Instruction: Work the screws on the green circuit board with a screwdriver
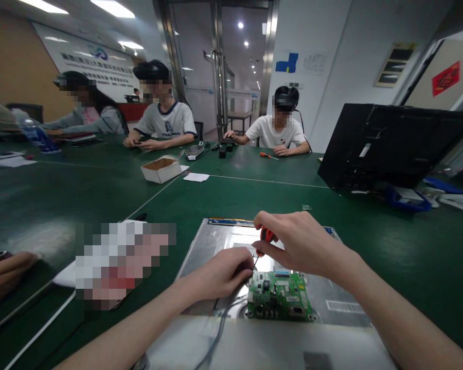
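Observation:
In my right hand (293,244) is a screwdriver with a red and black handle (267,235), tilted with its thin shaft running down toward a corner of a green circuit board (280,295). My left hand (229,270) is closed beside the shaft's lower end, its fingertips at the board's upper left edge. Whatever those fingers pinch is hidden. The board lies on the silvery metal back of a flat display panel (200,252), which rests on the green table. A grey cable (221,321) runs from near the board's left side toward me.
A large black monitor (389,146) stands at the right, near a blue tray (407,198). Further off are a white open box (161,169) and a second screwdriver (268,155). Another person's hand (7,275) is at the left edge. Several people sit across the table (254,195).

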Available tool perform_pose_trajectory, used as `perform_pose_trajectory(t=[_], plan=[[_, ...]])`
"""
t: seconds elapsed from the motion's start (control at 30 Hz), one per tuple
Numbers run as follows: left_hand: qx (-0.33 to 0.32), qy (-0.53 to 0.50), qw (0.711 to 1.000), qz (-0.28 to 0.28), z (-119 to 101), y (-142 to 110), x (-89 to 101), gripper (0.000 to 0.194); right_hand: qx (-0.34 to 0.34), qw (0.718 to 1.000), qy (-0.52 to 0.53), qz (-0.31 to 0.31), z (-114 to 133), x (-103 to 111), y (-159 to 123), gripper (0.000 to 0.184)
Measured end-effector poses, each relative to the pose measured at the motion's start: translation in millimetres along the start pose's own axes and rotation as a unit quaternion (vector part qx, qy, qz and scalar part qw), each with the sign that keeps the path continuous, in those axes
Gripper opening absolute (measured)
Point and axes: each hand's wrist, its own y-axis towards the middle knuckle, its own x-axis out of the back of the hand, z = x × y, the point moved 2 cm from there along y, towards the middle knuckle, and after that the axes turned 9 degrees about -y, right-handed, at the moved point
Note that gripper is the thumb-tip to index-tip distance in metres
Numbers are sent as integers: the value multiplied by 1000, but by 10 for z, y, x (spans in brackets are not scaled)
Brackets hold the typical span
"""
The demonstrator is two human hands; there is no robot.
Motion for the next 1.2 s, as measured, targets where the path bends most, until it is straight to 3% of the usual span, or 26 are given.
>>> perform_pose_trajectory(t=[1.2], plan=[[20, -20, 1000, -1, 46, 10, -25, 5, 5, 1000, 3, -8, 31, -4, 5, 21]])
